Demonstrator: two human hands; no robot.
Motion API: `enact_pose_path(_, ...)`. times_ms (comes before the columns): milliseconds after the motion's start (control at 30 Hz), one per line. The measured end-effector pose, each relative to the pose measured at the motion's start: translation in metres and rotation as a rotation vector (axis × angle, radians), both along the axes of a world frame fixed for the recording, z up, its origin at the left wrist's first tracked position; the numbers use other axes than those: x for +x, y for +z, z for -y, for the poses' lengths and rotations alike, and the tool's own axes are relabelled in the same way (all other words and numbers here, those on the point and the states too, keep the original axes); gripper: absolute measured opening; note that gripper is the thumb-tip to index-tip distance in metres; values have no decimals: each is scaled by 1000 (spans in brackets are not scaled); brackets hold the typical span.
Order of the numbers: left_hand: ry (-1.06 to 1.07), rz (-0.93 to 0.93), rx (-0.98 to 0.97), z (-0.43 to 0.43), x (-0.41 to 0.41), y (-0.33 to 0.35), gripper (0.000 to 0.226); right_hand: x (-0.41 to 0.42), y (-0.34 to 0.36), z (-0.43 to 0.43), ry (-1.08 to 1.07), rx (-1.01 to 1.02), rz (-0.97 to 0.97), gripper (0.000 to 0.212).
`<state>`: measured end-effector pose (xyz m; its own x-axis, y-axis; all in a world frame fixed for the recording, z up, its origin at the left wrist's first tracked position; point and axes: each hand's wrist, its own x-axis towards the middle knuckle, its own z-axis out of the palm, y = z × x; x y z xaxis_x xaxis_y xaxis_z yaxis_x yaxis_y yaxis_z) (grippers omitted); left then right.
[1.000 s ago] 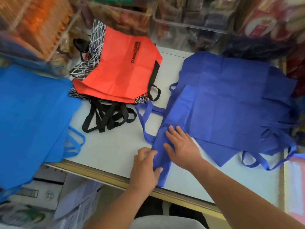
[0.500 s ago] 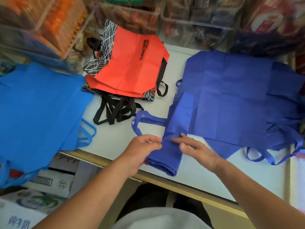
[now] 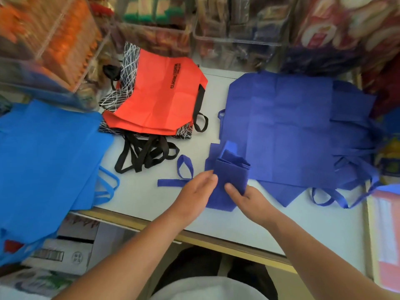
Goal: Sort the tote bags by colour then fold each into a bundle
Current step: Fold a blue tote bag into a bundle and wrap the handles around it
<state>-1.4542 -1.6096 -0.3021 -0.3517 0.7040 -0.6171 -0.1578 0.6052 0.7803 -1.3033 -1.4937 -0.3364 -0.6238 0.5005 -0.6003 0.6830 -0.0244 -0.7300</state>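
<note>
Sorting looks done: light blue bags [image 3: 43,148] hang over the left edge of the table [image 3: 138,195]. Red bags [image 3: 160,98] are at the back edge w/ their black handles [image 3: 145,154] spilling toward me. The dark blue pile [image 3: 292,126] is on the right half. So I judge I am at step 2, the folding. No finished bundle is in view.

The half-folded bag [image 3: 232,169] is nr the front edge, approx. in the middle, touching the near left corner of the dark blue pile. It is a thick wad of layers, the top part standing up a bit, the lower part flat on the table. Its handle [image 3: 185,167] trails loose to the left.

My right hand [image 3: 249,198] pinches the wad at its lower right: thumb on top, the other fingers behind it & mostly hidden. My left hand [image 3: 194,189] has its fingers nearly straight, resting against the wad's left edge, not gripping as far as I can see.

Next, in my opinion: one more fold or roll to make it compact, keeping pressure so the layers do not spring open. Then the loose handle must be wrapped round or tucked in. The fabric looks stiff, so if I let go too early it will prob. unfold.
</note>
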Motion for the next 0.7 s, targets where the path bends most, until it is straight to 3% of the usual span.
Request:
enact_pose_path(100, -124, -198, -48, 10, 2, -24, 37, -6, -1, -4, 112, -11, 106, 45)
enact_pose_path(200, -148, -240, -83, 15, 3, -37, 47, -19, 1, -10, 57, 23, 112, 54)
enact_pose_path(400, -256, -452, -141, 11, 2, -53, 71, -52, -8, -30, -12, 180, 177, 39)
enact_pose_path(533, -368, -842, -219, 14, 0, -58, 75, -70, -15, -46, 22, 196, 245, 76)
enact_pose_path(600, -456, -1082, -203, 15, -2, -63, 76, -81, -21, -55, 58, 184, 264, 66)
enact_pose_path(700, -628, -1229, -51, 19, -8, -82, 65, -93, -28, -70, 156, 279, 331, 42)
